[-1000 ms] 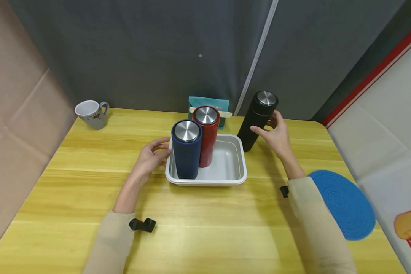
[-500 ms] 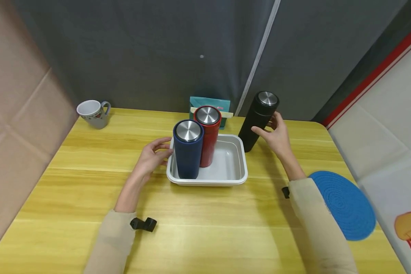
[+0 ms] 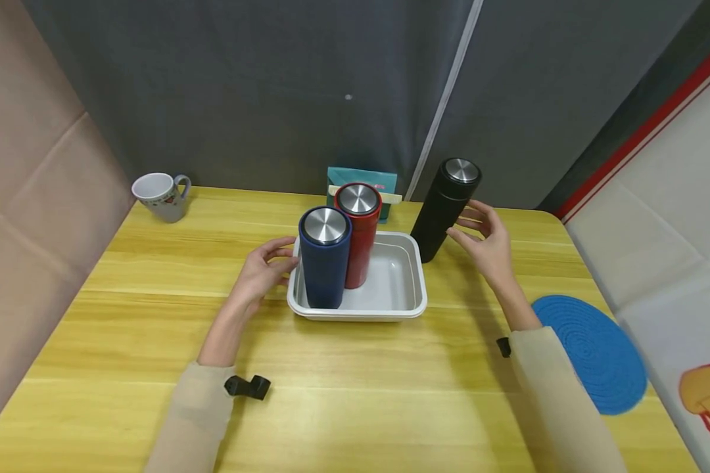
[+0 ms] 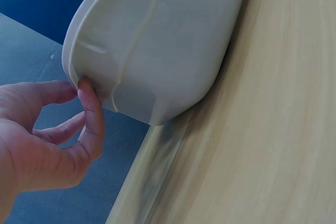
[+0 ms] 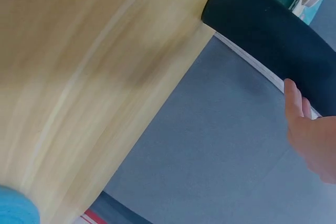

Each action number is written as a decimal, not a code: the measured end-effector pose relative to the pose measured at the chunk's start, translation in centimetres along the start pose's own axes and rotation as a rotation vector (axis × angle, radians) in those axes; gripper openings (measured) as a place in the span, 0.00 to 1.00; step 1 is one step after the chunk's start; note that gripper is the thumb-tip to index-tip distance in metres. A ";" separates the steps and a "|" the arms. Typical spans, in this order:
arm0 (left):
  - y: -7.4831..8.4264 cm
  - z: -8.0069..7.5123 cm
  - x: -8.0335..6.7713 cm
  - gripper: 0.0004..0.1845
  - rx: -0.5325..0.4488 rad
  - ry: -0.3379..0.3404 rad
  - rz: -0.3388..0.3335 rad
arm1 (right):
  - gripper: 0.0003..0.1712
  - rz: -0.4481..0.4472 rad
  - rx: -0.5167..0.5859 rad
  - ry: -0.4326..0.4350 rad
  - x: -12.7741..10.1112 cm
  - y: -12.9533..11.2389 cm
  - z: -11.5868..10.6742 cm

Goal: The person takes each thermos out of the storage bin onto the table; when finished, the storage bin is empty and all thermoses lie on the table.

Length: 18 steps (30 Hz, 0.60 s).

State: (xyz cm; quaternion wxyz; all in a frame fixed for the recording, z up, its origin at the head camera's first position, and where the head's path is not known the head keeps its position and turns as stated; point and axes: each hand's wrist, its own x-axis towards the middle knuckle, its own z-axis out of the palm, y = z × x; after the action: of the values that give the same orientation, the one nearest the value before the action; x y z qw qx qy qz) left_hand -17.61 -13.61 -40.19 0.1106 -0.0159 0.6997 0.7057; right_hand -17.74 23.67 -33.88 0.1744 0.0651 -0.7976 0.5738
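One black flask [image 3: 440,213] stands right of the frame's centre, just beside the white tray [image 3: 393,299]. The right hand [image 3: 490,249] is at its side, fingers apart, not closed round it; contact is hard to tell. The step seems to be grasping or releasing this flask, so the next move calls for a firm wrap or a clean withdrawal. The left hand [image 3: 259,272] pinches the tray's left rim; blue [image 3: 325,272] and red [image 3: 362,249] flasks stand inside.
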 end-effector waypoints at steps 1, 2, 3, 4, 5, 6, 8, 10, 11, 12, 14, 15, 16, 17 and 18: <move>0.0 0.0 0.0 0.25 -0.005 0.002 -0.002 | 0.31 -0.005 0.014 0.012 -0.2 0.0 -0.1; 0.0 0.0 0.0 0.25 -0.005 0.001 0.000 | 0.30 -0.008 0.033 0.026 -0.5 0.0 -0.1; 0.0 0.0 0.0 0.25 -0.005 0.001 0.001 | 0.29 -0.013 0.052 0.042 -0.7 -0.1 -0.1; 0.0 0.0 0.0 0.25 -0.004 -0.001 0.002 | 0.28 -0.017 0.068 0.058 -0.9 0.0 0.0; 0.0 0.0 0.0 0.26 -0.001 -0.003 0.003 | 0.27 -0.022 0.085 0.072 -1.1 0.1 0.1; 0.0 0.0 0.0 0.26 0.002 -0.004 0.002 | 0.27 -0.027 0.101 0.079 -1.4 0.2 0.2; 0.0 0.0 0.0 0.25 0.005 -0.004 0.001 | 0.26 -0.035 0.124 0.071 -1.8 0.5 0.6; 0.0 -0.1 -0.1 0.26 0.010 -0.005 -0.002 | 0.27 -0.041 0.118 0.027 -2.1 0.7 1.2; 0.0 -0.1 -0.1 0.26 0.012 -0.005 -0.002 | 0.28 -0.044 0.116 -0.008 -2.1 0.8 1.5; 0.0 0.0 -0.1 0.26 0.011 -0.004 -0.004 | 0.29 -0.046 0.111 -0.047 -2.2 0.8 1.8; 0.0 0.0 0.0 0.26 0.009 -0.002 -0.005 | 0.31 -0.047 0.091 -0.126 -2.2 0.8 2.5; 0.0 0.0 0.0 0.26 0.008 -0.001 -0.005 | 0.32 -0.044 0.086 -0.162 -2.1 0.7 2.9; 0.0 0.0 0.0 0.25 0.007 0.000 -0.005 | 0.32 -0.041 0.078 -0.195 -2.1 0.7 3.3; 0.0 0.0 0.0 0.25 0.009 0.000 -0.005 | 0.33 -0.037 0.072 -0.227 -2.0 0.5 3.7; 0.0 0.0 0.0 0.25 0.008 0.001 -0.005 | 0.34 -0.032 0.065 -0.255 -2.0 0.4 4.1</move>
State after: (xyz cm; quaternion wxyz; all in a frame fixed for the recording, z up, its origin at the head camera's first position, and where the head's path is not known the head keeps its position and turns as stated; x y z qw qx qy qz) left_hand -17.61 -13.63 -40.19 0.1123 -0.0176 0.7026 0.7025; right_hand -16.85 19.78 -36.05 0.0786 0.1559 -0.7930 0.5837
